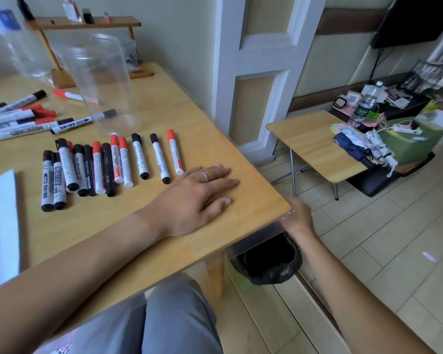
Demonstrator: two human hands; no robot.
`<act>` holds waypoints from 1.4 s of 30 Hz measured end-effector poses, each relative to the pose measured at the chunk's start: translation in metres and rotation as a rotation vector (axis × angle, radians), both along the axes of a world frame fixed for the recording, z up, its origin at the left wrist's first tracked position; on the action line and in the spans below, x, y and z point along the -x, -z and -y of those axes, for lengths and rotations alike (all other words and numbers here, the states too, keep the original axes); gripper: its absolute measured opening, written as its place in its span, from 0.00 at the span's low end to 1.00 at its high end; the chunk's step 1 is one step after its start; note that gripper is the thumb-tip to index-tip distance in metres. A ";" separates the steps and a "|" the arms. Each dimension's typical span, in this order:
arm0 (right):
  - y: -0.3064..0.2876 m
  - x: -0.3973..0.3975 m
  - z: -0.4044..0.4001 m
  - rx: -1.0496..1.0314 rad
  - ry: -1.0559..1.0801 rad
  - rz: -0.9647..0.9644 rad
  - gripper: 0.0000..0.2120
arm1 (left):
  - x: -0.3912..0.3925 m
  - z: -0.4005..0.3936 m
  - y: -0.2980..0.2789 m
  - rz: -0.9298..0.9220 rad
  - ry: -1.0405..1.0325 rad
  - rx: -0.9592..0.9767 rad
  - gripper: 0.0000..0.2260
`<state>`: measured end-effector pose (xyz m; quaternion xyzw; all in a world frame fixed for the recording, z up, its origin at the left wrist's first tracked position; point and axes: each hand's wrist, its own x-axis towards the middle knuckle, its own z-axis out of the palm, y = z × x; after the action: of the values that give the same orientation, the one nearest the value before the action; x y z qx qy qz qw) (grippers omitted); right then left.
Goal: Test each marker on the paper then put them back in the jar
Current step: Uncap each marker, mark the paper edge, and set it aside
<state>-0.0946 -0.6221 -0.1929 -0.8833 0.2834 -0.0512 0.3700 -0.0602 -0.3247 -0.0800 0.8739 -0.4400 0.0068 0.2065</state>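
While the left hand [197,198] lies flat, fingers spread, right hand [298,215] seemingly grips a bin [266,261].

Ahead of the left hand's [195,198] fingertips the table [253,190] lies bare to its corner. Just beside the fingers, on the little-finger side, a row of markers [108,167] blocks the way, with the jar [100,83] standing just beyond them and another heap of markers [23,118] farther off. Behind the wrist, paper [0,226] covers the near edge. The right hand [298,215] sits below the table corner; under its fingers a bin [269,261] fills the gap, while floor beyond lies open up to a low side table [315,141].
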 end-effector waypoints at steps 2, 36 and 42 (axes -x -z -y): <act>-0.037 -0.007 0.002 0.056 -0.037 0.081 0.05 | 0.001 0.000 -0.003 0.055 0.002 -0.059 0.27; -0.168 -0.130 -0.491 0.383 -0.847 0.352 0.09 | -0.007 -0.412 -0.008 0.092 -0.990 0.268 0.11; -0.152 -0.165 -0.489 0.580 -0.736 0.203 0.22 | -0.009 -0.414 -0.001 0.109 -0.983 0.298 0.10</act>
<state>0.0699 -0.1330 -0.0405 -0.9823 -0.1116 -0.0798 0.1274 -0.0507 0.0890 -0.0794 0.9369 0.0181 0.2113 0.2780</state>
